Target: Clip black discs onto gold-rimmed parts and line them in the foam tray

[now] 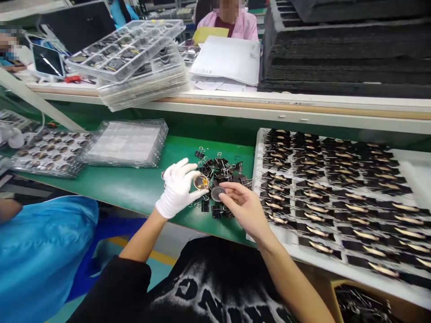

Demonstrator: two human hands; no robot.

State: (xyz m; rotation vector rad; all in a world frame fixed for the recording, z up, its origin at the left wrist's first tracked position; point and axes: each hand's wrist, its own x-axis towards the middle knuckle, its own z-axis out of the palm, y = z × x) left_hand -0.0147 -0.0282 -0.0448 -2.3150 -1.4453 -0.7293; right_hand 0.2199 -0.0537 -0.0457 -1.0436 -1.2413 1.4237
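Observation:
My left hand (178,187), in a white glove, pinches a small round piece (201,182) with a gold-coloured rim and a dark and yellow face; it looks like a watch part. Close beside it, my bare right hand (244,204) grips a dark grey disc (218,193) between thumb and fingers. The two pieces are held apart, nearly side by side. Beneath and behind them lies a loose heap of black binder clips (220,168) on the green table (134,186).
At right, a white tray (259,148) bears rows of clipped pieces. Clear plastic trays (129,143) lie to the left, with more stacked on the shelf (144,85). Black foam sheets (336,63) stand at back right. A box of clips (363,300) sits lower right. A blue sleeve (47,242) is close at left.

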